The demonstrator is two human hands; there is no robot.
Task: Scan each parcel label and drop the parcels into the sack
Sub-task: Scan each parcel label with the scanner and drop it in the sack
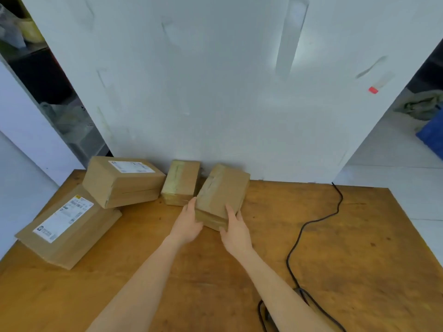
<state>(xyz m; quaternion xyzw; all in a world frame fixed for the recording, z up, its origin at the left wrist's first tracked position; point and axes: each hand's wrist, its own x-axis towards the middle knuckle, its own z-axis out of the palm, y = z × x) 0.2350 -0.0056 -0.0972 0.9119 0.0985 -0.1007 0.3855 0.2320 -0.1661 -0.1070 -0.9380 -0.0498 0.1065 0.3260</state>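
Note:
Several brown cardboard parcels lie on a wooden table (335, 248) near a white wall. My left hand (188, 225) and my right hand (236, 232) hold the near end of a small parcel (223, 190) from both sides; no label shows on its top. Just left of it lies another small parcel (181, 182) with tape along its top. Further left, a bigger parcel (122, 182) with a white label leans on a large flat parcel (68, 226), also labelled. No sack or scanner body can be made out.
A black cable (311, 226) runs from the wall across the right side of the table toward its near edge, where a dark object (266, 315) lies partly hidden by my right arm. Shelving stands at the far left, a blue thing (431, 137) at the far right.

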